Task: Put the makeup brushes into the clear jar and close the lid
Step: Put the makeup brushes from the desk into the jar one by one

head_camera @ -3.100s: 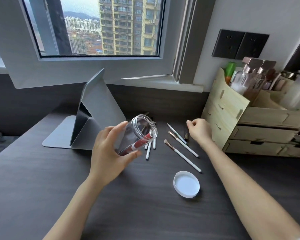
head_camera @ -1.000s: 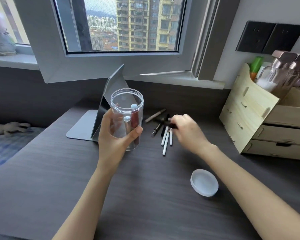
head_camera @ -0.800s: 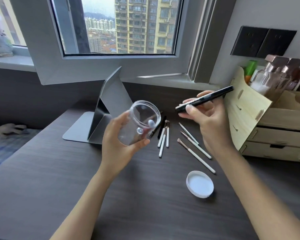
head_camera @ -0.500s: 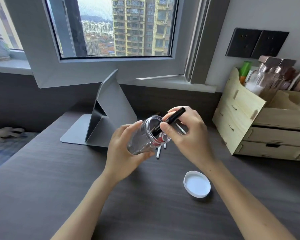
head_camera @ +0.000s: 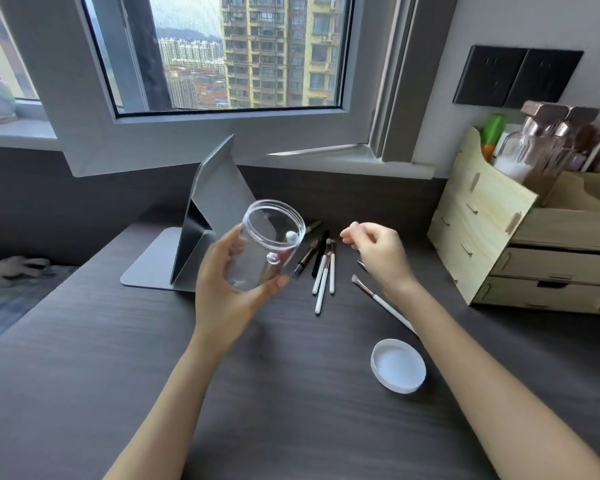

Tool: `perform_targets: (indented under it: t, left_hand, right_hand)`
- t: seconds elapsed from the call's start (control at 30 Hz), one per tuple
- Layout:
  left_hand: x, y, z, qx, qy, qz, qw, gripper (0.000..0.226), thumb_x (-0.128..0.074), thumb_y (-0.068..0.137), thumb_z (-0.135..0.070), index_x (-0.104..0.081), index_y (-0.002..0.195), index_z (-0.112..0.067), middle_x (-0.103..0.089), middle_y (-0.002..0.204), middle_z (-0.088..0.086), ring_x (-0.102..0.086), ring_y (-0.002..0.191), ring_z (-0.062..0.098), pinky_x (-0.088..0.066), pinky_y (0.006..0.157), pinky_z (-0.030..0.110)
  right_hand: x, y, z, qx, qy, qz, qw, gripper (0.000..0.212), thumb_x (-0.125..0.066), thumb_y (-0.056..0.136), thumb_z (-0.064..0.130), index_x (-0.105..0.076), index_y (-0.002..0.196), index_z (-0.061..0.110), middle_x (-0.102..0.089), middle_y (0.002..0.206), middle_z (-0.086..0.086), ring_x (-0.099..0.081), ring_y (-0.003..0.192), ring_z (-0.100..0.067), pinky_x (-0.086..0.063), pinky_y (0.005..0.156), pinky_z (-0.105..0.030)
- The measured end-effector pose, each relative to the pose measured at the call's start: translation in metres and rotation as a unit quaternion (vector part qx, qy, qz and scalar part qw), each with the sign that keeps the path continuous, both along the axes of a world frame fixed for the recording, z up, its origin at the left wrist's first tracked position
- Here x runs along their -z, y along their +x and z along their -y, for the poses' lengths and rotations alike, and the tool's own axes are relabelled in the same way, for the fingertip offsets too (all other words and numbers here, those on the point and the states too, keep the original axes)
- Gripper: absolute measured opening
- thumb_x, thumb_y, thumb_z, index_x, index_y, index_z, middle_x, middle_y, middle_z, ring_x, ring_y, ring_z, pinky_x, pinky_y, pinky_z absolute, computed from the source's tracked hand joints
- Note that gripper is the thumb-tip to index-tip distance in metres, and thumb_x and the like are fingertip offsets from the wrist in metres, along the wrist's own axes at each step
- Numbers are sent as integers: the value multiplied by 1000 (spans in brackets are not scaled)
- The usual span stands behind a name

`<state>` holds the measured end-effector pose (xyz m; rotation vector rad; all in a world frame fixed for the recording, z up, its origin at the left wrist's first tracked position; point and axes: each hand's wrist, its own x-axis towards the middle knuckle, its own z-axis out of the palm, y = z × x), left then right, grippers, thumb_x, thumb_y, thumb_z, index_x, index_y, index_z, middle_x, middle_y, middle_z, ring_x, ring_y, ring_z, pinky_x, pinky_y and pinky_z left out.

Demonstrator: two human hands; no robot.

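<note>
My left hand [head_camera: 227, 289] grips the clear jar [head_camera: 265, 242] above the desk, its open mouth tilted up and to the right. Inside the jar I see brush handles with white round ends and something red. My right hand [head_camera: 378, 252] hovers to the right of the jar with loosely curled fingers and nothing in it. Several makeup brushes with white handles [head_camera: 323, 278] and dark pencils [head_camera: 320, 247] lie on the desk between my hands. One more white-handled brush [head_camera: 383, 303] lies partly under my right forearm. The white lid [head_camera: 398, 365] rests upside down on the desk, front right.
A grey folding stand [head_camera: 208, 216] sits behind the jar on the dark desk [head_camera: 84, 358]. A wooden drawer organiser [head_camera: 492, 230] with bottles stands at the right. An open window frame [head_camera: 201, 140] juts over the back of the desk.
The black pencil that my right hand was pushing into the jar mouth has left my fingers. My right hand has drawn back to the right, empty. The jar has tilted more upright.
</note>
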<state>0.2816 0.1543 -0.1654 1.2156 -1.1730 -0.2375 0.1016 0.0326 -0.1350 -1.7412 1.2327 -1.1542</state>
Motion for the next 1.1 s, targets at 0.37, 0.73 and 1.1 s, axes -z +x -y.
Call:
perform_targets:
  t: [0.37,0.73,1.1]
  left_hand:
    - [-2,3,2,-8,5,-51,999,73,-86,61,-13,-51,126,-11,-61,117,8,-56,112,18,-43,103,40]
    - [-5,1,-1,6,2,-37,999,75,-85,60,-21,-52,126,-11,-61,116,7,-56,112,18,-43,102,36]
    - [2,-6,3,-33,-33,100,994,77,-85,55,-32,-54,125,-23,-58,108,-8,-56,105,22,-46,92,43]
  right_hand:
    - [28,64,65,73,6,-442,894,29,-56,85,34,-66,98,10,-70,109,-10,-64,104,-32,-44,72,-28]
    - [19,63,68,74,202,-177,960,23,-61,76,23,-49,60,11,-54,63,-6,-53,55,-22,-36,50,-25]
    - [-51,-18,-51,-93,28,291,952,24,-53,88,-1,-64,73,14,-70,60,-3,-65,53,-9,-50,47,-17]
